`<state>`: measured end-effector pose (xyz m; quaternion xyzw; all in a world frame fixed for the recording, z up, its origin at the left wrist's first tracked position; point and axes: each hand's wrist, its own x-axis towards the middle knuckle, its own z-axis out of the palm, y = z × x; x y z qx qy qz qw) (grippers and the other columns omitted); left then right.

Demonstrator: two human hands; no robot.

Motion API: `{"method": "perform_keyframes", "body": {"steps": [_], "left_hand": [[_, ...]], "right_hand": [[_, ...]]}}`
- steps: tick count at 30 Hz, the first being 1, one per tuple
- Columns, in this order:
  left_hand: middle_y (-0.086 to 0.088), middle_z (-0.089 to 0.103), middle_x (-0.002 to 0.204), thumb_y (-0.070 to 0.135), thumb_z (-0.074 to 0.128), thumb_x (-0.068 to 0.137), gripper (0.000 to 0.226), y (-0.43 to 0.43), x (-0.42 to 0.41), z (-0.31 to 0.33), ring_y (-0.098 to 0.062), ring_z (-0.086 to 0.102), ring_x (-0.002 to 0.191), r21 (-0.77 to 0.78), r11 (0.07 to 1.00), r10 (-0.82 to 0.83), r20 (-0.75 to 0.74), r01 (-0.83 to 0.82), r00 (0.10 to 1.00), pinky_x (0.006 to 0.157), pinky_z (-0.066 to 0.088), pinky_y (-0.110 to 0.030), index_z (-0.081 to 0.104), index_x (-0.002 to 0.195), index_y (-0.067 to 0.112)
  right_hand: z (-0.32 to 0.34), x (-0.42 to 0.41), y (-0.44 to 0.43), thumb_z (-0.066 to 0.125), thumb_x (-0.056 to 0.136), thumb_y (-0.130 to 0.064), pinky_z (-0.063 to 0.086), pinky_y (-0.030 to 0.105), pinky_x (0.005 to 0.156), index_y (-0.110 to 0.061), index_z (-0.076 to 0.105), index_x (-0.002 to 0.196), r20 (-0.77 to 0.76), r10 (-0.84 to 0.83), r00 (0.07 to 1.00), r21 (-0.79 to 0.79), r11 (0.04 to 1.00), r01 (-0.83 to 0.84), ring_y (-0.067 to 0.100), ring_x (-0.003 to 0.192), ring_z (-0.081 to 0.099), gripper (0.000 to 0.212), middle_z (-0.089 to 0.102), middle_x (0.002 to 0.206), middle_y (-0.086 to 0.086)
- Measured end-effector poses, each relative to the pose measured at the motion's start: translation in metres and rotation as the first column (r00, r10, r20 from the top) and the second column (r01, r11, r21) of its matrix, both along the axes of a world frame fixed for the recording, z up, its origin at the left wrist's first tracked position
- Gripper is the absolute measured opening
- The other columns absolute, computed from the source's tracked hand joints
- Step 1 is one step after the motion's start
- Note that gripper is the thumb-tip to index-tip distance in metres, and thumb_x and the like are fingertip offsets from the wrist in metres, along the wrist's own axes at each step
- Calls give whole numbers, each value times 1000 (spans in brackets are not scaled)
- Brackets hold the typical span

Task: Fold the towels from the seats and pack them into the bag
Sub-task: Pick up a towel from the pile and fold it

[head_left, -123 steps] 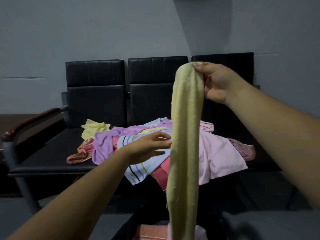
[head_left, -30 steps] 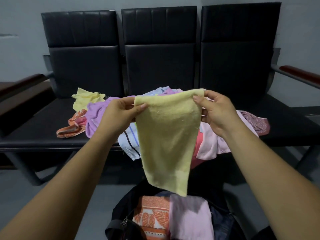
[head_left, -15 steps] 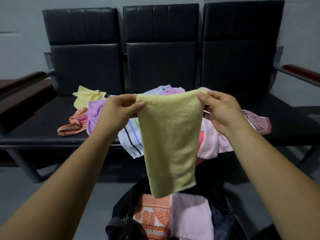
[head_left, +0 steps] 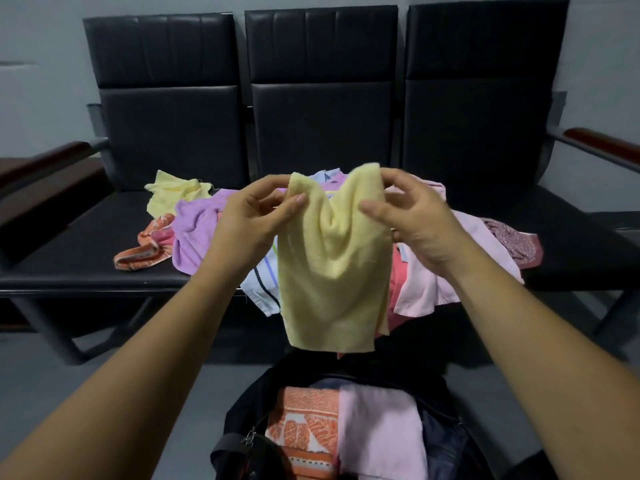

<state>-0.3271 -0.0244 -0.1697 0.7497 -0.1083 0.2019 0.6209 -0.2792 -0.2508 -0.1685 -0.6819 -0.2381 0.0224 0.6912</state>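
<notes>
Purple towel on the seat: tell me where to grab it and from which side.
Probably pinch the purple towel at its bunched upper-left edge, from above-left: that edge lies exposed on the seat, while the right side is hidden behind the left hand.

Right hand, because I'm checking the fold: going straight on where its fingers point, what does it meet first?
The right hand points at the sagging middle of the yellow towel it pinches; beyond that, probably the left hand, though depth is unclear.

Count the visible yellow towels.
2. One yellow towel hangs from the left hand and right hand; a crumpled yellow towel lies on the left seat behind the purple towel. More may be hidden.
</notes>
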Motion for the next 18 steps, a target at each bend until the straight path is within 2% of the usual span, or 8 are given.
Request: {"method": "perform_keyframes", "body": {"steps": [3, 5, 8, 10, 12, 14, 16, 18], "left_hand": [[-17, 73, 94, 20, 66, 96, 22, -7, -2, 1, -23, 70, 91, 41, 995, -88, 0, 88, 996, 89, 56, -47, 69, 118, 22], [-17, 74, 99, 20, 63, 96, 21, -11, -4, 2, -21, 71, 93, 72, 987, -143, -10, 143, 990, 90, 57, -44, 68, 117, 24], [-18, 73, 103, 16, 64, 96, 24, -10, -5, 2, -21, 69, 95, 38, 981, -189, -39, 190, 981, 89, 57, -40, 63, 120, 18], [-23, 70, 104, 15, 71, 91, 35, -6, -2, 0, -28, 68, 94, -100, 976, -201, -76, 193, 977, 85, 56, -42, 53, 122, 15], [-16, 72, 102, 16, 76, 84, 45, -1, 1, -4, -26, 70, 92, -245, 949, -251, -203, 199, 947, 81, 55, -40, 49, 120, 12], [-9, 75, 105, 18, 79, 82, 44, 1, -2, -9, -22, 72, 94, -130, 953, -304, -379, 275, 874, 83, 55, -36, 59, 119, 7], [-7, 76, 108, 24, 71, 80, 35, 1, -5, -16, -19, 72, 98, -27, 929, -335, -486, 369, 807, 86, 55, -32, 70, 111, 8], [-8, 75, 112, 21, 67, 83, 33, -2, -7, -18, -20, 72, 101, -183, 913, -406, -473, 364, 782, 86, 58, -31, 70, 113, 8]], "right_hand": [[-10, -6, 16, 87, 76, -12, 58, 38, 93, -32, 45, 143, 12, 127, 992, -146, 982, -124, 20, 110, 71, 81, 73, 118, 5], [-19, -6, 26, 86, 78, -6, 57, 45, 95, -30, 39, 148, -8, 106, 994, -138, 985, -106, 24, 106, 72, 88, 75, 113, 9], [-21, -6, 33, 83, 78, -5, 58, 51, 94, -31, 45, 143, -34, -1, 999, -62, 998, -1, 27, 101, 74, 80, 76, 108, 9], [-17, -7, 33, 82, 79, -3, 58, 51, 92, -26, 51, 137, -80, -12, 997, 70, 997, 18, 31, 102, 73, 70, 74, 112, 13], [-8, -6, 31, 77, 83, 2, 59, 49, 90, -20, 55, 131, -152, 14, 988, 241, 970, 23, 34, 105, 72, 57, 71, 117, 18], [-2, -4, 28, 74, 84, 3, 60, 47, 87, -15, 56, 129, -225, 48, 973, 359, 932, 37, 33, 105, 71, 51, 69, 121, 20], [-2, 2, 23, 74, 85, 1, 61, 44, 83, -11, 57, 130, -289, 47, 956, 392, 917, 73, 30, 102, 72, 50, 70, 119, 19], [-6, 8, 16, 74, 86, -2, 61, 39, 78, -6, 57, 131, -368, 11, 930, 349, 929, 127, 28, 98, 74, 48, 73, 113, 17]]}}
